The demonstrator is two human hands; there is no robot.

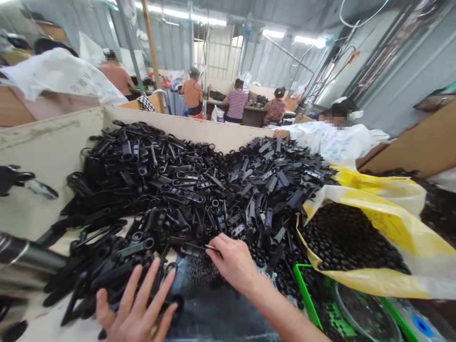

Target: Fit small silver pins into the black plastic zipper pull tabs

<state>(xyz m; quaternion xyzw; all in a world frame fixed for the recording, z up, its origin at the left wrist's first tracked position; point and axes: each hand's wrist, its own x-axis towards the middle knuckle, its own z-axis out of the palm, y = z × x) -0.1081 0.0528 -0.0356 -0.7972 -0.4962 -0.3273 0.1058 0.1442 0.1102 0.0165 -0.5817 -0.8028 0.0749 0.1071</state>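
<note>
My left hand is at the lower left, fingers spread over the near edge of a heap of black plastic parts. Many of these parts are long with ringed ends. My right hand pinches a thin, dark piece with a light-catching edge, and its exact kind is hidden by the fingers. Just below those fingertips lies a small mound of tiny dark metal bits, resting on a dark, smooth work surface.
A yellow-white sack of round black beads stands at right. In front of it are a green tray and a clear round container. A metal cylinder juts in from the left. A pale partition backs the heap; several people sit beyond.
</note>
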